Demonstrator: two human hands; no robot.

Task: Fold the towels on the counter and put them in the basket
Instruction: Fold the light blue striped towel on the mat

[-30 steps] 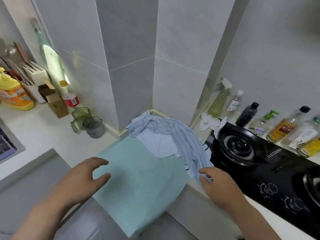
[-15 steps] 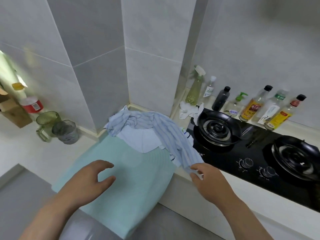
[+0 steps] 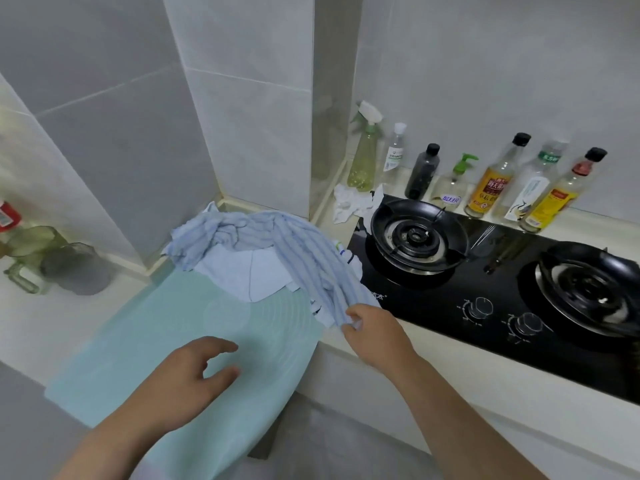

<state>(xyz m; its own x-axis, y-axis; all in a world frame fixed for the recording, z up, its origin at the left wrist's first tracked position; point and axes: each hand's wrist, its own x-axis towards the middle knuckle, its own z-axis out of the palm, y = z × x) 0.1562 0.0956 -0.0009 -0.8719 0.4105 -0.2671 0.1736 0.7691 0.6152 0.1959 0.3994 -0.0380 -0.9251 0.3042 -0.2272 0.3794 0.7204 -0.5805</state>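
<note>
A blue-and-white striped towel (image 3: 277, 247) lies crumpled in the counter corner, on top of a plain light-blue towel (image 3: 249, 271). Both rest on the far end of a pale green mat (image 3: 166, 341) that hangs over the counter's front edge. My right hand (image 3: 372, 332) pinches the striped towel's near corner at the mat's right side. My left hand (image 3: 183, 379) hovers over the near part of the mat with fingers spread, holding nothing. No basket is in view.
A black two-burner gas hob (image 3: 485, 282) sits right of the towels, with several bottles (image 3: 491, 181) lined along the wall behind it. A crumpled white cloth (image 3: 353, 202) lies by the spray bottle (image 3: 363, 157). Two measuring cups (image 3: 55, 261) stand at the left.
The view has swung right, bringing the second burner and more bottles into view. My right hand keeps its pinch on the striped towel's corner; my left hand stays over the mat.
</note>
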